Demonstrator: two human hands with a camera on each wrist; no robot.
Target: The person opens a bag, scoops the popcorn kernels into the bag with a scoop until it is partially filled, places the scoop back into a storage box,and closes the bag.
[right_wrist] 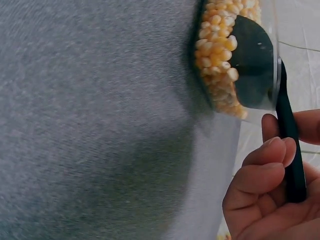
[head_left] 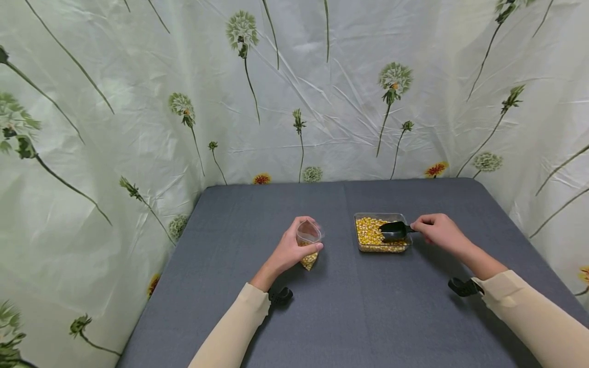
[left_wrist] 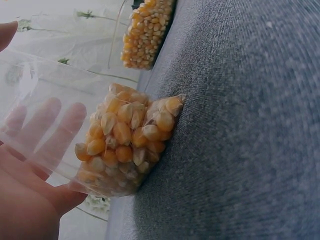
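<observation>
My left hand (head_left: 293,246) holds a clear plastic bag (head_left: 309,236) upright, its mouth open at the top. Corn kernels (left_wrist: 125,130) fill the bag's lower part, which touches the table in the left wrist view. To the right, my right hand (head_left: 440,232) grips the handle of a black scoop (head_left: 393,231). The scoop's bowl is in a clear rectangular container (head_left: 383,247) of yellow corn kernels (head_left: 369,230). In the right wrist view, the fingers curl round the scoop handle (right_wrist: 290,145), and the bowl shows through the container wall.
A grey cloth covers the table (head_left: 331,317). Behind and beside it hangs a pale curtain (head_left: 276,102) printed with dandelions. Black curved wrist mounts stick out below the left sleeve (head_left: 239,322) and the right sleeve (head_left: 529,312).
</observation>
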